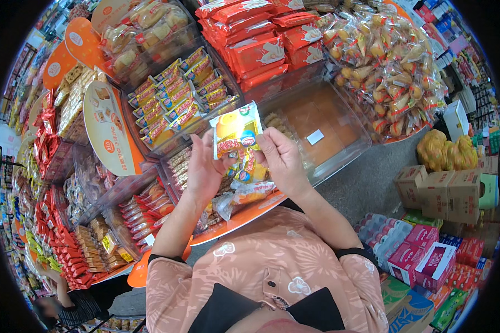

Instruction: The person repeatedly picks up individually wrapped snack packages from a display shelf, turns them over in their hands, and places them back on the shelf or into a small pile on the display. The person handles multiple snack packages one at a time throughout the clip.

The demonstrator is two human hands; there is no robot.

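A yellow-and-white snack packet point(237, 129) with a picture of round pastry is held up before me, above the display bins. My left hand point(206, 168) is turned palm up on its left side, its fingers behind the packet and its thumb standing apart. The thumb and fingertips of my right hand point(285, 160) pinch the packet's lower right edge. More yellow packets point(248, 164) show between my hands; whether they are held or lie in the bin is hidden. Beneath are clear-wrapped pastries point(252, 192) near the bin's orange front edge point(241, 222).
Rows of small yellow packets point(183, 93) fill a clear bin at the far left. Stacked red packets point(254, 45) stand behind. A clear-walled bin with a brown base point(312, 112) lies right, beside heaped bagged cones point(391, 75). Cartons point(446, 193) stand on the floor; another person point(79, 310) is lower left.
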